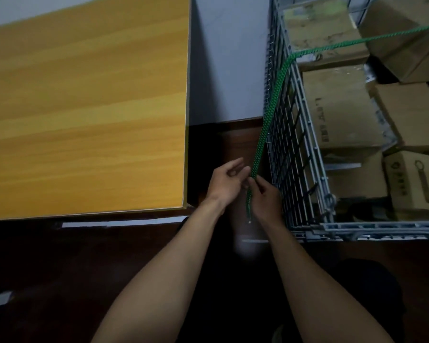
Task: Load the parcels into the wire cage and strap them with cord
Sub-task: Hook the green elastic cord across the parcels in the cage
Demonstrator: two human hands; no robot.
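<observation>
A grey wire cage [286, 134] stands at the right, filled with several brown cardboard parcels [342, 115]. A green cord [270, 115] runs across the tops of the parcels from the upper right, bends over the cage's left rim and hangs down its outer wall. My right hand [265, 198] pinches the doubled cord low down beside the cage. My left hand [227, 184] is just left of the cord, its fingers loosely spread and its fingertips near the cord. The cord's loose end dangles below my hands.
A large yellow wooden tabletop [84, 107] fills the left, its right edge close to my left hand. A narrow gap of dark floor [235, 142] and a grey wall [228, 58] lie between table and cage. The floor below is dark.
</observation>
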